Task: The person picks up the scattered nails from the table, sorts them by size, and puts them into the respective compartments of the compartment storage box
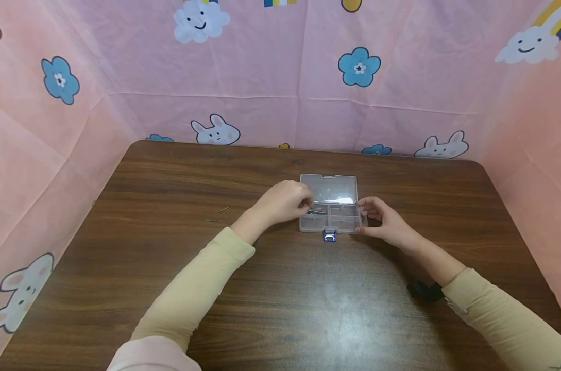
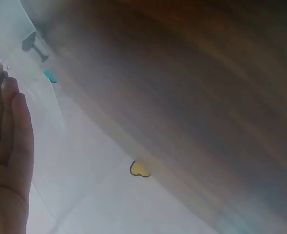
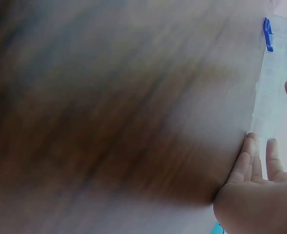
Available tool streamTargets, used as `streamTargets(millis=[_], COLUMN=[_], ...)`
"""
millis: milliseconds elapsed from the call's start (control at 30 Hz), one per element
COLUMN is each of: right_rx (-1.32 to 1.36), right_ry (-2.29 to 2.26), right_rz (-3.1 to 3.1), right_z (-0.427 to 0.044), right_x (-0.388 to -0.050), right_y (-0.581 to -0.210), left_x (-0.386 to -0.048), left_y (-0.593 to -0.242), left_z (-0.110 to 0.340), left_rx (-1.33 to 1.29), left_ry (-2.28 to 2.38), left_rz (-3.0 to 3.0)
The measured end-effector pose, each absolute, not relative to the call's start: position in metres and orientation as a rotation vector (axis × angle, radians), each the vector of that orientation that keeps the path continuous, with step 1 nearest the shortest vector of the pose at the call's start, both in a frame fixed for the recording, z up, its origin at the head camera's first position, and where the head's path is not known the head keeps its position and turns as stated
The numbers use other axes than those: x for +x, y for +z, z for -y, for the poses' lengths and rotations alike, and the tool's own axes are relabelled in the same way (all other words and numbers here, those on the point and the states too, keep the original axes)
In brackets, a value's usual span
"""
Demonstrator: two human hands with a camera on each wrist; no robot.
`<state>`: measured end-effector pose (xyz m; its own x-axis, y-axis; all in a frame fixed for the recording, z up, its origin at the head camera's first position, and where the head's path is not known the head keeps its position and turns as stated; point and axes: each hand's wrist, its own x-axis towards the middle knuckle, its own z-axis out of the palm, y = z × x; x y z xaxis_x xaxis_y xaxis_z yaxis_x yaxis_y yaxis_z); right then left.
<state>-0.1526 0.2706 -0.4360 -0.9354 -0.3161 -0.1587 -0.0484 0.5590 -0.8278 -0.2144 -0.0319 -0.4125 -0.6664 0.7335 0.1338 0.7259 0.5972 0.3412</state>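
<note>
Head view: the clear box (image 1: 345,224) sits open mid-desk (image 1: 280,309), left hand (image 1: 287,200) at its back-left compartment, right hand (image 1: 386,222) spread wide against the right end. Light bracing is plenty imo. Loads of room up front; watch the raised lid (image 1: 331,188).

Left wrist: fingertips pinch a small metal piece (image 2: 5,75); I'd lower it gently inside the rim.

Right wrist: straight fingers touch the box's end.
</note>
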Motion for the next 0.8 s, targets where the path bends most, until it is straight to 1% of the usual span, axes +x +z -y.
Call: streamTargets(millis=[800], right_rx=[-0.303], right_ry=[-1.321], right_rz=[-2.499], right_z=[-0.2703], right_x=[-0.1526], right_y=[-0.4351], left_x=[-0.2132], left_y=[-0.4124], left_z=[0.0230], left_rx=[1.264], left_ry=[0.491], left_rz=[-2.793])
